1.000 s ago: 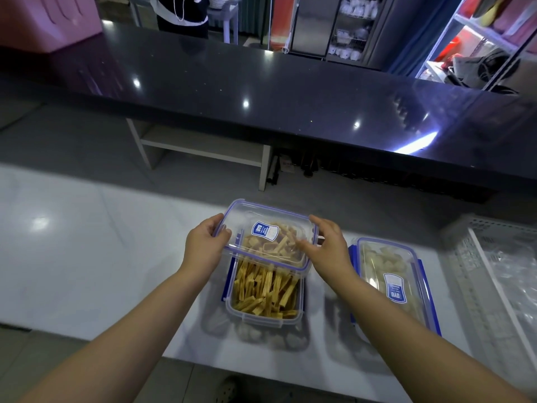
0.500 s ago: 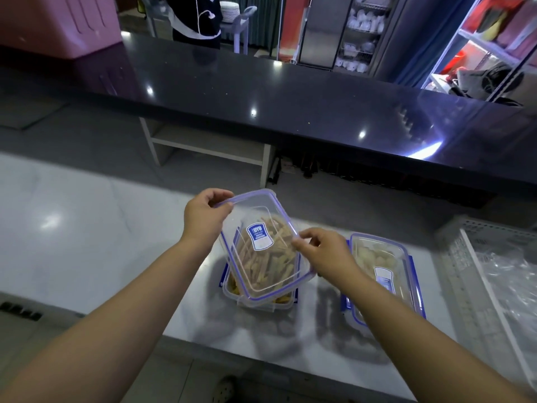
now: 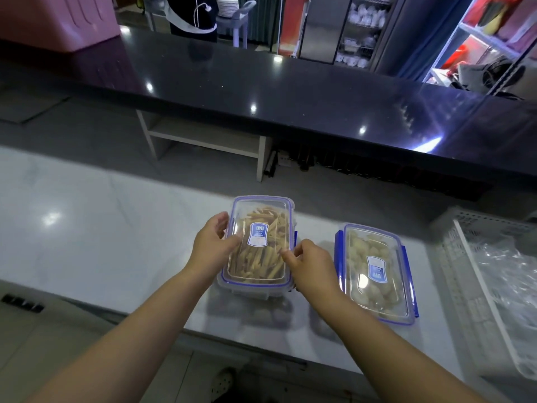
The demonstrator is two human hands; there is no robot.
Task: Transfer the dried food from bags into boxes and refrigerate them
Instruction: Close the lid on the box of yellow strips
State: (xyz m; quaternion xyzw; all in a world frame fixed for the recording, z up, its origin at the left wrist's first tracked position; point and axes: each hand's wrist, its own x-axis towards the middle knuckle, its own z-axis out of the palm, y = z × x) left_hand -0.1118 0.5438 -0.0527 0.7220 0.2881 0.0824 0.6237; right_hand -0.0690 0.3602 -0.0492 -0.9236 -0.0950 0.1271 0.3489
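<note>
Noted left forearm [image 3: 130,330] and right forearm [image 3: 377,338], both bare, reaching in from the near edge over the white counter [image 3: 101,242]. Found the left hand [image 3: 213,245] gripping the left rim of the clear lid [image 3: 261,205], thumb laid on top, fingers curled at the side. Found the right hand [image 3: 312,264] pinching the lid's right rim toward its near corner, thumb and forefinger closed on the edge. Recorded the lid lying over the first box [image 3: 252,289], blue-trimmed, with a blue label [image 3: 257,234] at centre; could not tell whether fully seated or latched. Saw yellow dried strips [image 3: 255,266] through the lid. Located this box on the counter, near its front edge, between the two hands. Logged a second box [image 3: 374,271] to the right, apart from the first, lid on, blue clasps [image 3: 408,274] along its long sides, pale rounded pieces [image 3: 363,251] inside. Noted a white perforated basket [image 3: 447,263] at the counter's right end, holding clear plastic bags [image 3: 511,271]. Beyond, recorded a glossy black countertop [image 3: 261,82] spanning the view, with a white shelf unit [image 3: 203,138] beneath. Farthest, observed a pink object [image 3: 52,18] at left, a person in dark clothing [image 3: 193,16], and shelving [image 3: 479,39] at right.
</note>
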